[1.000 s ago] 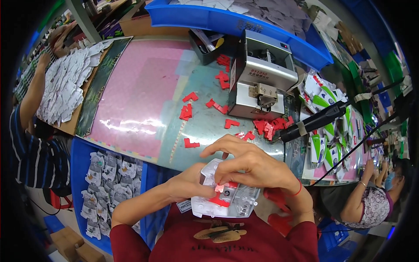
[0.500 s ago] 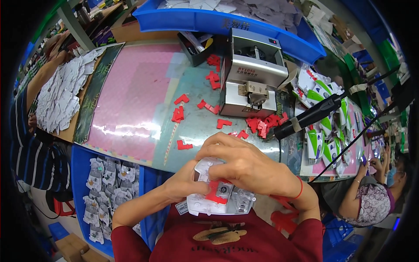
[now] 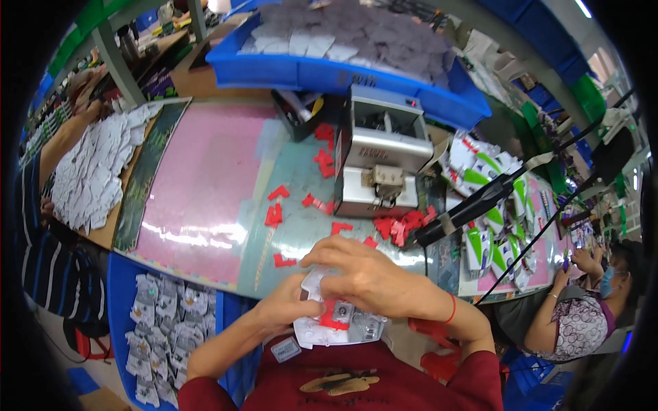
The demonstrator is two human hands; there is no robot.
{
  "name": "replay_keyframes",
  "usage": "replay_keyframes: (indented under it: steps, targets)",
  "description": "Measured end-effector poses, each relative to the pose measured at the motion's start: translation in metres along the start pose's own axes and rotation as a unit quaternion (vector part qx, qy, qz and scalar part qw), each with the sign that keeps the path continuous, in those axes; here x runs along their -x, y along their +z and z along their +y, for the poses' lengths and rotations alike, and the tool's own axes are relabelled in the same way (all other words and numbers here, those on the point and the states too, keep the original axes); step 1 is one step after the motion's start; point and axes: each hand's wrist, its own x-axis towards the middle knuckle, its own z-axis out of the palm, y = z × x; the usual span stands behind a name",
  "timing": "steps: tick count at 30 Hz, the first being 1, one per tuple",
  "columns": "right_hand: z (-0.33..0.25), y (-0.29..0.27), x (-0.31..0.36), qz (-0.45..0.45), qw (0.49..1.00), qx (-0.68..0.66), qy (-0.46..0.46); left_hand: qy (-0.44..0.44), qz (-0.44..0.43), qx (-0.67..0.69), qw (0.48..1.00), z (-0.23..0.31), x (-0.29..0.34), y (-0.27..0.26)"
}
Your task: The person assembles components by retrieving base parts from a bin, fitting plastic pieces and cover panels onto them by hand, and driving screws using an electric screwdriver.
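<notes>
Close to my chest, a white plastic housing (image 3: 317, 335) is held between my two hands, its inner side facing up. A red plastic piece (image 3: 335, 319) sits in it beside a small round grey part. My left hand (image 3: 284, 303) grips the housing's left side, its thumb against the red piece. From above and to the right, my right hand (image 3: 367, 275) closes over the housing's upper edge, with fingertips partly hidden inside. Loose red pieces (image 3: 273, 215) lie on the table just beyond, and more (image 3: 399, 229) are heaped before a silver machine (image 3: 380, 147).
A black electric screwdriver (image 3: 466, 209) hangs at the right, near white-and-green housings (image 3: 493, 236). A blue crate (image 3: 116, 301) at lower left holds grey-white parts. Behind the machine stands a blue bin (image 3: 274, 70) of white pieces. Other people work at left and right.
The whole view has tilted upward, so table and machine appear lower. My hands keep their hold on the housing, with little visible change in the fingers.
</notes>
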Motion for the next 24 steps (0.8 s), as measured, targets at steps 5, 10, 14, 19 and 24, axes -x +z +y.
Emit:
replay_keyframes:
  steps: [5, 10, 14, 19, 24]
  targets:
    - [0.014, -0.018, -0.007, -0.026, 0.999, 0.037, -0.023, 0.062, 0.027, 0.025, 0.997, -0.015, -0.018, -0.004]
    - [0.023, -0.081, -0.026, -0.019, 0.99, 0.141, 0.009, 0.09, 0.065, 0.085, 0.99, -0.017, -0.016, -0.006]
    - [0.081, -0.139, -0.042, 0.084, 0.97, 0.213, 0.081, 0.092, 0.082, 0.11, 0.986, -0.021, -0.014, -0.01]
    - [0.113, -0.185, -0.071, 0.162, 0.947, 0.234, 0.152, 0.074, 0.073, 0.122, 0.987, -0.025, -0.016, -0.015]
    - [0.146, -0.178, -0.143, 0.17, 0.954, 0.22, 0.113, 0.07, 0.089, 0.129, 0.985, -0.025, -0.012, -0.02]
